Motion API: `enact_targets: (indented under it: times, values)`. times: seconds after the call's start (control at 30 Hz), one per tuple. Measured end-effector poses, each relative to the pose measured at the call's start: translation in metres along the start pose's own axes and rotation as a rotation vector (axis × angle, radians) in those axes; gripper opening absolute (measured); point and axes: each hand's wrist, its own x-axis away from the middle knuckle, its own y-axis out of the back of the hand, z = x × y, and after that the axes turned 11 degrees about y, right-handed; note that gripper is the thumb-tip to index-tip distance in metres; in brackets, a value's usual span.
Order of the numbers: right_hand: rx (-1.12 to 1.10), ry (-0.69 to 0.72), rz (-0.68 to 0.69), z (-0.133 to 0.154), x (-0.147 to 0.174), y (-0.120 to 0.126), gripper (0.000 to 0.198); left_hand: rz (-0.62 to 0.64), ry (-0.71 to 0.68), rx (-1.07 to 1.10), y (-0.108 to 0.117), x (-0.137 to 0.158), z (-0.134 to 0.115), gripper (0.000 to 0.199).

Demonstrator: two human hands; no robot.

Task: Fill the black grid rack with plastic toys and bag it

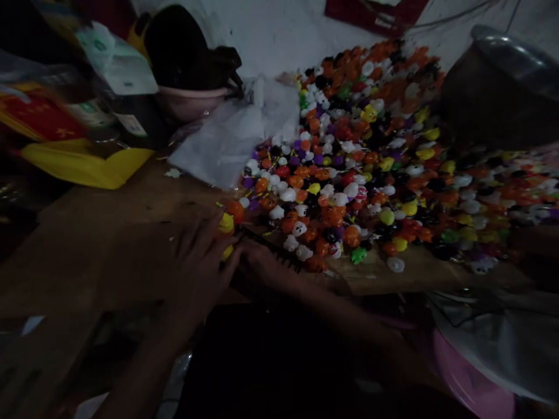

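Observation:
My left hand (198, 262) is over the wooden table with its fingers stretched out and apart. Small yellow toy figures (226, 223) show between its index finger and thumb; whether the fingers press on them is hard to tell in the dim light. Just beyond them sits an orange toy figure (236, 210). My right hand (264, 265) is closed, its fingers curled beside the left thumb, and what they hold is hidden. Touching or right beside it is a black strip with comb-like slots (279, 251), slanting along the table.
A large heap of small coloured toy figures (332, 192) spreads to the right. Behind lie clear plastic bags (236, 139) and a pink bowl (190, 103). A metal pot (502, 93) stands at back right, a yellow tray-like piece (87, 166) at left. Below right is a pink basin (471, 378).

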Motion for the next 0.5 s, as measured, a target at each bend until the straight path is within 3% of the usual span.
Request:
enact_targets:
  times: [0.1,0.23,0.33,0.4,0.5]
  values:
    - [0.015,-0.024,-0.008,0.009,0.008,0.017,0.02,-0.051,0.032,-0.023,0.018,0.002,-0.014,0.026]
    - [0.221,-0.174,-0.083,0.004,0.003,0.071,0.021,-0.201,-0.027,0.131,0.027,0.016,-0.053,0.039]
    - [0.397,-0.305,-0.038,-0.02,-0.026,0.11,0.023,-0.092,-0.071,0.287,-0.007,0.029,-0.073,0.028]
    - [0.481,-0.339,0.1,-0.039,-0.051,0.122,0.027,0.018,-0.015,0.183,-0.04,0.037,-0.073,0.026]
    - [0.543,-0.275,0.281,-0.065,-0.082,0.124,0.036,0.12,0.085,0.01,-0.075,0.048,-0.053,0.036]
